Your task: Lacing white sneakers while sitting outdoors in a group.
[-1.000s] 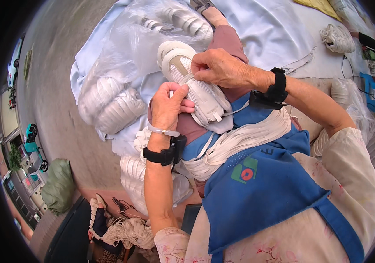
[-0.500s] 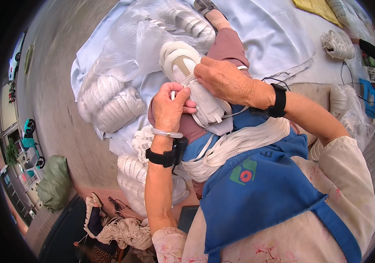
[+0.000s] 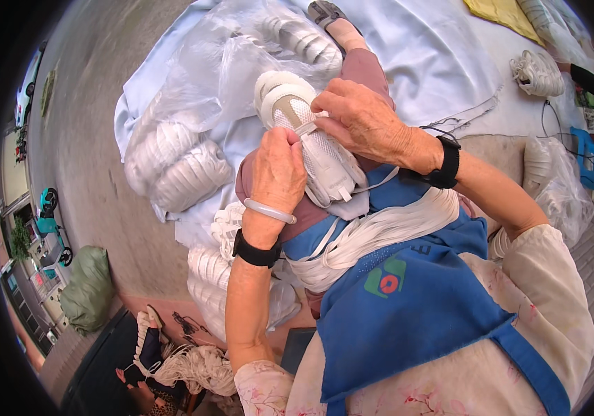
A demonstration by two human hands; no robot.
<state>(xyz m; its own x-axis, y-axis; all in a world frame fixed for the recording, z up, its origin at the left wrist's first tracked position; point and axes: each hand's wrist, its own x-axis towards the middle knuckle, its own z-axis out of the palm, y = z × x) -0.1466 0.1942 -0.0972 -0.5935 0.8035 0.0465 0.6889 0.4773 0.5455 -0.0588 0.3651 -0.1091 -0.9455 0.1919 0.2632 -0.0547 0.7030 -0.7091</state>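
Here's the white shoe (image 3: 330, 165), propped on the lap, toe pointing away, and both hands are right on it. The left hand (image 3: 277, 166) has thumb and forefinger closed on a flat lace (image 3: 306, 129) across the upper; the right hand (image 3: 365, 119) pinches that same strip from the other side, its remaining fingers curled in. The shoe looks light, its mesh soft enough to dent, so it may well rock on the thigh (image 3: 245, 177) under a hard pull; the firmer sole edge or toe should give the safest hold. The lace looks limp, flat, likely to twist: best taken close to the eyelets. Down on the apron (image 3: 415, 312), that loose lace bundle (image 3: 387, 232) looks floppy, easily tangled, best drawn strand by strand.
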